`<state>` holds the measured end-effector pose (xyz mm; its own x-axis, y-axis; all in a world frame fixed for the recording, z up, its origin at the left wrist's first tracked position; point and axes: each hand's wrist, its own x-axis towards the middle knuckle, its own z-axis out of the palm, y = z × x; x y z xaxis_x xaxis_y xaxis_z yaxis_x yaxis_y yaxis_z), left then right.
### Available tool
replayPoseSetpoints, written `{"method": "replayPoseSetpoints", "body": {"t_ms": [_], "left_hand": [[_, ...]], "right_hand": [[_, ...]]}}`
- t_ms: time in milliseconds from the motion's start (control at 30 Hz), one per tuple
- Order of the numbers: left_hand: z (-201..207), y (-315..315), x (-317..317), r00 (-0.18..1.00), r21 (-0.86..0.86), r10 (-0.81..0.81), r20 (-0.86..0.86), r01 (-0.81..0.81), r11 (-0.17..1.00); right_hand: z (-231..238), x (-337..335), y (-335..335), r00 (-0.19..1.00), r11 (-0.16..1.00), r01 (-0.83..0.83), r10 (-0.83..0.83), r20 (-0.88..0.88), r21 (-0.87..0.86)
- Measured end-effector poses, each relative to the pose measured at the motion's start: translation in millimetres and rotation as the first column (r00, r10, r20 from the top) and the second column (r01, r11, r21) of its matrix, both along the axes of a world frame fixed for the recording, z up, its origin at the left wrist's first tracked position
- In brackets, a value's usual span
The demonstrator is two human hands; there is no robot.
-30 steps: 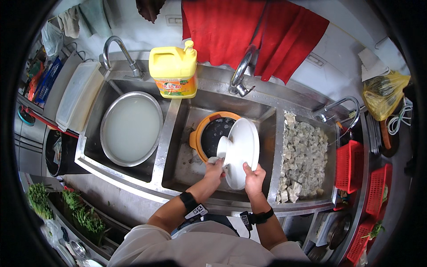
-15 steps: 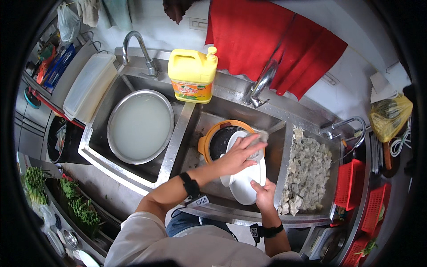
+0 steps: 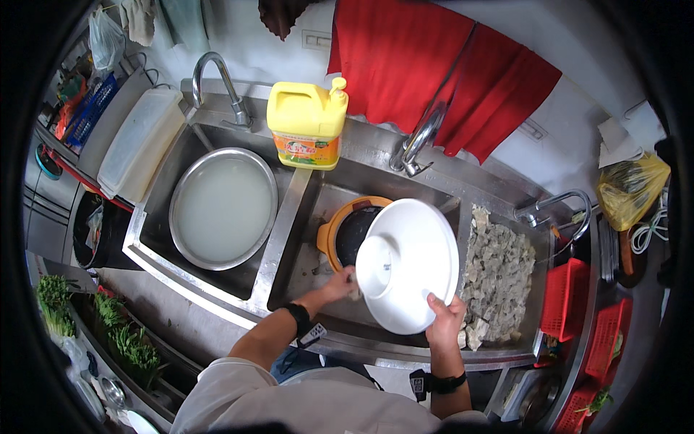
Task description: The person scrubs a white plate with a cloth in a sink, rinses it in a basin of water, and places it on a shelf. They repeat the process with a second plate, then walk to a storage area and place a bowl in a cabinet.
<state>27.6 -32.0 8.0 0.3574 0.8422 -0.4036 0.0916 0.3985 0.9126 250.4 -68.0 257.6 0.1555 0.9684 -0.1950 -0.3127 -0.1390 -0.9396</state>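
In the middle basin I hold up a wide white bowl [image 3: 425,262], tilted so that its underside and round foot show. My right hand [image 3: 444,318] grips its rim at the lower right, thumb on the outer face. My left hand [image 3: 337,284] is closed near the bowl's left edge. A bit of grey scrubbing cloth [image 3: 355,291] shows at its fingers; most of the cloth is hidden. Behind the bowl stands an orange-rimmed pot [image 3: 327,237] with a dark inside, partly covered by the bowl.
A metal basin [image 3: 178,189] of cloudy water stands in the left sink. A yellow jug [image 3: 306,119] sits on the ledge between faucets. Grey chunky pieces [image 3: 499,278] fill the right sink. Red baskets [image 3: 566,298] stand at the right, and leafy greens [image 3: 134,346] lie at lower left.
My left hand has moved from the dish's upper face down and left to beside its rim. The white bowl has turned, bringing its underside and foot into view. My right hand still grips it.
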Motion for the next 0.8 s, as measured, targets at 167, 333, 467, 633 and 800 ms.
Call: {"method": "replayPoseSetpoints", "body": {"t_ms": [167,333,467,633,800], "left_hand": [[8.9,-33.9,16.3,0.959,0.093,0.085,-0.272,-0.062,0.994],[8.4,-7.4,9.7,0.778,0.114,0.235,-0.582,-0.208,0.971],[14.1,6.6,14.3,0.854,0.117,0.317,-0.411,-0.296,0.948],[79.4,7.1,30.8,0.949,-0.036,0.314,-0.02,-0.314,0.949],[180.5,-14.5,12.4,0.933,-0.044,0.317,0.169,-0.314,0.948]], "right_hand": [[-6.0,7.0,15.5,0.991,0.993,0.118,-0.118,0.061,0.018],[-5.9,18.9,17.9,0.968,0.986,0.165,-0.168,0.185,0.028],[-8.9,29.3,10.2,0.955,0.985,0.172,-0.169,0.243,0.011],[-11.9,37.5,-0.9,0.957,1.0,0.018,-0.018,0.289,0.003],[2.0,23.1,3.4,0.746,0.926,-0.371,0.344,0.57,-0.073]]}}
